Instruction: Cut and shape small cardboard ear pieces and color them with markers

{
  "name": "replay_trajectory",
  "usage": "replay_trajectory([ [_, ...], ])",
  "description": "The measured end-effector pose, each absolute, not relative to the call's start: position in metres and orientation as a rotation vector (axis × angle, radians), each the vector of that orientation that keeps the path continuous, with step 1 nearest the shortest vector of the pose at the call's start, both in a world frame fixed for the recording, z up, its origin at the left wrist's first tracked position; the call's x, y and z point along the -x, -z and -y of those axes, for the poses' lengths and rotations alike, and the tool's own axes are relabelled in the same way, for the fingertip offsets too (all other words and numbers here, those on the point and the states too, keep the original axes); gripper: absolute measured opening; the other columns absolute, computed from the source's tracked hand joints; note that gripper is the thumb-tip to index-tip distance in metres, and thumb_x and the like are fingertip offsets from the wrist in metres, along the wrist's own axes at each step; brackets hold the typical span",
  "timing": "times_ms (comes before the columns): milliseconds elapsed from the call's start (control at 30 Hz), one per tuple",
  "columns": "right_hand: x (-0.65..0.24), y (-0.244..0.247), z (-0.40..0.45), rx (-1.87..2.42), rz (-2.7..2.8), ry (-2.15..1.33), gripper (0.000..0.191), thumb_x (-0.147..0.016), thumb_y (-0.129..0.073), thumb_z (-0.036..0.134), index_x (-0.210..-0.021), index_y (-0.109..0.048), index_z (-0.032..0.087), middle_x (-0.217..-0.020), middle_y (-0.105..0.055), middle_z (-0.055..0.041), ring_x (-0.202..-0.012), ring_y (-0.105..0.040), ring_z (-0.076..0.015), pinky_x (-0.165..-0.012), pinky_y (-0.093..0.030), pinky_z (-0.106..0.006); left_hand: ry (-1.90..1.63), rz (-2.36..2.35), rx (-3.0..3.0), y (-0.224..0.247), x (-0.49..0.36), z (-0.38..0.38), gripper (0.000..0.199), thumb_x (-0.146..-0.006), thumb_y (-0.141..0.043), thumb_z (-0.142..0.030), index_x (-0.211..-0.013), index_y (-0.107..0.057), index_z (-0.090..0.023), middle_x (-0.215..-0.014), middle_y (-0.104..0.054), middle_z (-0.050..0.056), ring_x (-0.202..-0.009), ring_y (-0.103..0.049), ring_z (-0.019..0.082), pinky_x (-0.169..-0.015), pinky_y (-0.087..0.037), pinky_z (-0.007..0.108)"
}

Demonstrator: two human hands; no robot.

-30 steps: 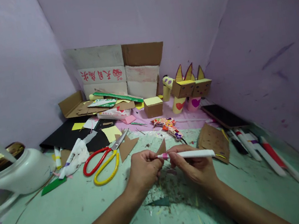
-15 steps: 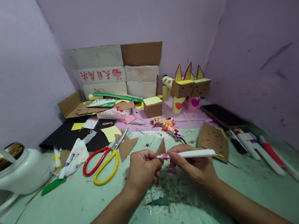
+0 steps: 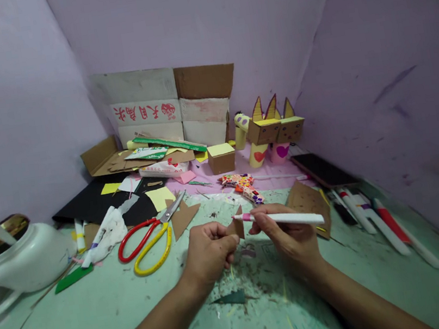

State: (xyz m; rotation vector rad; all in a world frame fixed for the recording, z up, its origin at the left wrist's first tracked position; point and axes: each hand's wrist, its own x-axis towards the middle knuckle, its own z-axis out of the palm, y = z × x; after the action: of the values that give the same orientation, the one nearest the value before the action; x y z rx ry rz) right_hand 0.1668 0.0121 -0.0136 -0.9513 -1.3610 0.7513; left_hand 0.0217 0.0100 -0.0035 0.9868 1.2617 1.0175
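My left hand (image 3: 211, 247) pinches a small pointed piece of brown cardboard (image 3: 237, 226) between thumb and fingers. In my right hand (image 3: 285, 234) is a white marker (image 3: 296, 218) with a pink band, held like a pen. Its tip points left and is at the upper part of the cardboard piece; whether it touches cannot be made out. Scissors (image 3: 163, 229) with one red and one yellow handle lie left of my left hand, beside a cut cardboard scrap (image 3: 185, 217).
A white teapot-like vessel (image 3: 31, 258) stands at the left. Cardboard figures (image 3: 266, 131), a small box (image 3: 221, 160) and a glue gun with patterned covering (image 3: 243, 184) are behind my hands. Several markers (image 3: 386, 227) and a dark phone-like slab (image 3: 323, 169) lie right.
My right hand has moved slightly up and right with the marker, whose tip has shifted to the upper part of the cardboard piece. More of that piece shows. The whole view has shifted slightly.
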Motion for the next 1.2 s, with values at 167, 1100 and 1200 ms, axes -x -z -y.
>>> replay_trajectory([
  [167, -0.1663, 0.0151, -0.0101, 0.903, 1.368, -0.84, 0.015, -0.078, -0.062, 0.034, -0.074, -0.069, 0.021, -0.056, -0.063, -0.0008, -0.05, -0.058, -0.015, -0.048, -0.046, -0.027, -1.052, -1.21, -0.911, 0.0032, -0.0206, -0.0115, 0.017, -0.049, -0.064, -0.024, -0.047, -0.049, -0.016, -0.039, -0.052, -0.002, -0.029, -0.038, 0.005, -0.029, -0.027, 0.016],
  [1100, -0.1698, 0.012, -0.0132, 0.935, 1.324, -0.754, 0.011, -0.079, -0.062, 0.029, -0.077, -0.068, 0.02, -0.057, -0.063, 0.0006, -0.052, -0.058, -0.0135, -0.051, -0.047, -0.026, -1.024, -1.192, -0.909, -0.0004, -0.0207, -0.0096, 0.016, -0.046, -0.065, -0.024, -0.046, -0.052, -0.015, -0.033, -0.045, -0.004, -0.029, -0.036, 0.005, -0.028, -0.026, 0.016],
  [1200, -0.1729, 0.012, -0.0143, 0.902, 1.319, -0.721, 0.011, -0.08, -0.062, 0.028, -0.078, -0.067, 0.019, -0.057, -0.063, 0.0012, -0.052, -0.058, -0.0128, -0.052, -0.047, -0.025, -1.034, -1.206, -0.876, -0.0008, -0.0207, -0.0101, 0.017, -0.045, -0.065, -0.024, -0.045, -0.05, -0.015, -0.035, -0.048, -0.003, -0.029, -0.037, 0.005, -0.028, -0.025, 0.015],
])
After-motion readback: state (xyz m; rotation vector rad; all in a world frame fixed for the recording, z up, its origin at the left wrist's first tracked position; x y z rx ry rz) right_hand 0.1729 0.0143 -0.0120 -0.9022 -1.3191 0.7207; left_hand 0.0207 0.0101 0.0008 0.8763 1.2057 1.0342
